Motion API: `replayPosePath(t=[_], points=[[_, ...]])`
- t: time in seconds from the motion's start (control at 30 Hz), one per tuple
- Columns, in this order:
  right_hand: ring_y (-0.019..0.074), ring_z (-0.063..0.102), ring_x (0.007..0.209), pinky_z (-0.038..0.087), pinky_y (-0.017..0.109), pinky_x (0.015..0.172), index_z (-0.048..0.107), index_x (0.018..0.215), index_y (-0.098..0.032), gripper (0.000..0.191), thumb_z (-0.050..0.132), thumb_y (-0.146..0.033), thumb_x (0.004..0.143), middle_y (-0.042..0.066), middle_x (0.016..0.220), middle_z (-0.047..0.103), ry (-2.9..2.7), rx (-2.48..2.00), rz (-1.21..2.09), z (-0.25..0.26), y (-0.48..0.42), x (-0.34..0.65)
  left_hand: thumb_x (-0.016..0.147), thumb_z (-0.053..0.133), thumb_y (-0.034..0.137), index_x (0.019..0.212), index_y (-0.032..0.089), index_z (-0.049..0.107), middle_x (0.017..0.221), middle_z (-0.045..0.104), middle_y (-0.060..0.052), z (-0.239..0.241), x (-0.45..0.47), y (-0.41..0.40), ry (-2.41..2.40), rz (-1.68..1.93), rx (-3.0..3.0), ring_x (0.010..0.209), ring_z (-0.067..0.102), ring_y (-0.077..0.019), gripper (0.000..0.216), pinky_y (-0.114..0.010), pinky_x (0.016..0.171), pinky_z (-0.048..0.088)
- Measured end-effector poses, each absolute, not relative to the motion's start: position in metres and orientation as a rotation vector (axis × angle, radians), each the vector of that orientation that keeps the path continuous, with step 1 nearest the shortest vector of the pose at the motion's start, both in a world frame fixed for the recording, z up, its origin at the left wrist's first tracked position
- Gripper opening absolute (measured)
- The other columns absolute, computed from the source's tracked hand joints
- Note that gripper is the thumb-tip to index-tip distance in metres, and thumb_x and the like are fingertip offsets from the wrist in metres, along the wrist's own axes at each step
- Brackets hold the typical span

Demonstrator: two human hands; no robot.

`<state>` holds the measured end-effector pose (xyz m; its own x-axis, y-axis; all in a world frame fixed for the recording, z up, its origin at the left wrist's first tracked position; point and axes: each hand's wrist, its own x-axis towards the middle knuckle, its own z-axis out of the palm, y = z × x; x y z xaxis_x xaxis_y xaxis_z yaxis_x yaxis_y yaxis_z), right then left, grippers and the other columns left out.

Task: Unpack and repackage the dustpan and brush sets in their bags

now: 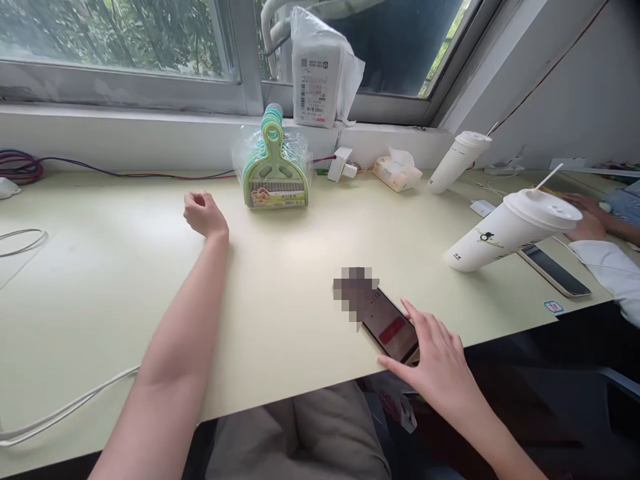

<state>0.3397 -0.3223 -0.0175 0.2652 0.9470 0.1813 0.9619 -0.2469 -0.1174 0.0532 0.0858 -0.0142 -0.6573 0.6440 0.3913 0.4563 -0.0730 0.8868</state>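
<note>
My left hand [203,212] rests on the pale green table [280,267], fingers curled into a loose fist with nothing seen in it, a little left of a wrapped pack of green mini dustpans [274,175]. My right hand [435,357] lies near the table's front edge with fingers spread, its fingertips touching the lower end of a smartphone [390,325] that lies flat with its screen lit.
Two white lidded cups [510,230] [457,160] with straws stand at right, a second phone [554,270] beside them. Another person's hand [590,217] and white sleeve are at far right. Tissue pack [397,172], white plug [341,163], wrapped package [320,70] on the sill, cables at left.
</note>
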Motion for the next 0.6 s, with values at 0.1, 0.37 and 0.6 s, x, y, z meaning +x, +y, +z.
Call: replayPosePath(t=[0.1,0.37,0.6], points=[[0.0357,0.054,0.11,0.042,0.051,0.087,0.012,0.151,-0.027,0.09,0.044,-0.072,0.079,0.014,0.12,0.057,-1.789,-2.296,-0.137,-0.019,-0.334,0.328,0.092,0.039,0.026,0.081,0.021,0.039,0.074,0.049,-0.002,-0.016,0.052,0.089,2.025,1.831,1.166,0.078,0.056,-0.0168,0.012,-0.029,0.075,0.045],[0.0379,0.054,0.111,0.042,0.054,0.087,0.003,0.152,-0.025,0.092,0.041,-0.071,0.082,0.016,0.123,0.056,-1.766,-2.261,-0.148,-0.019,-0.336,0.326,0.092,0.027,0.021,0.096,0.021,0.041,0.075,0.05,-0.001,-0.027,0.048,0.101,1.992,1.85,1.165,0.069,0.055,-0.0149,0.014,-0.026,0.071,0.045],[0.0371,0.055,0.11,0.044,0.052,0.086,0.006,0.153,-0.026,0.09,0.04,-0.071,0.083,0.016,0.122,0.058,-1.748,-2.262,-0.22,-0.021,-0.34,0.32,0.086,0.037,0.018,0.092,0.021,0.046,0.068,0.054,0.001,-0.023,0.049,0.095,1.963,1.778,1.257,0.069,0.056,-0.0156,0.011,-0.028,0.077,0.043]])
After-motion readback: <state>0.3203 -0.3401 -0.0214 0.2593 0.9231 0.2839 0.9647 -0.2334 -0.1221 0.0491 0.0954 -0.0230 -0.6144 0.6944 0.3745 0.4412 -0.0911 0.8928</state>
